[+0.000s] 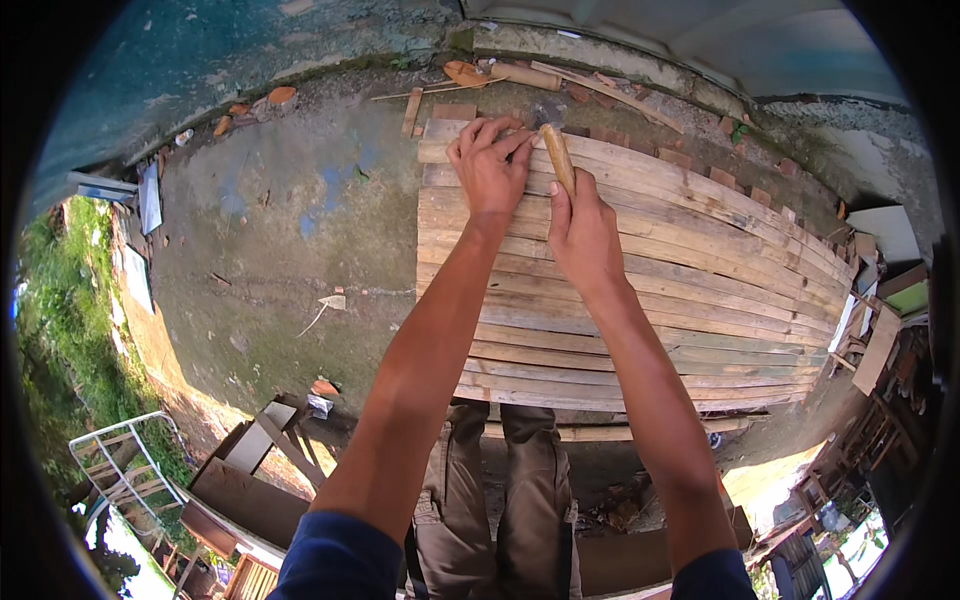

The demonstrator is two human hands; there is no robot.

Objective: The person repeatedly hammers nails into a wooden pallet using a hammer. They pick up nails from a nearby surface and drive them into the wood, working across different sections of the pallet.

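Note:
A row of weathered wooden slats [640, 290] lies side by side in front of me, forming a broad panel. My left hand [490, 165] is at its far left part, thumb and fingers pinched together beside the far slats. What those fingertips hold, if anything, is too small to make out. My right hand [588, 235] is closed around a thick wooden handle [558, 160], which tilts up and away to the left. The handle's far end comes close to my left fingertips. Whether a metal head is fixed to it does not show clearly.
Stained concrete floor [270, 250] stretches to the left. Wood offcuts [610, 95] and brick pieces [282, 95] lie along the far wall. A white metal frame [125, 465] and an old wooden box [245, 490] stand at lower left. Scrap boards [878, 350] are piled on the right.

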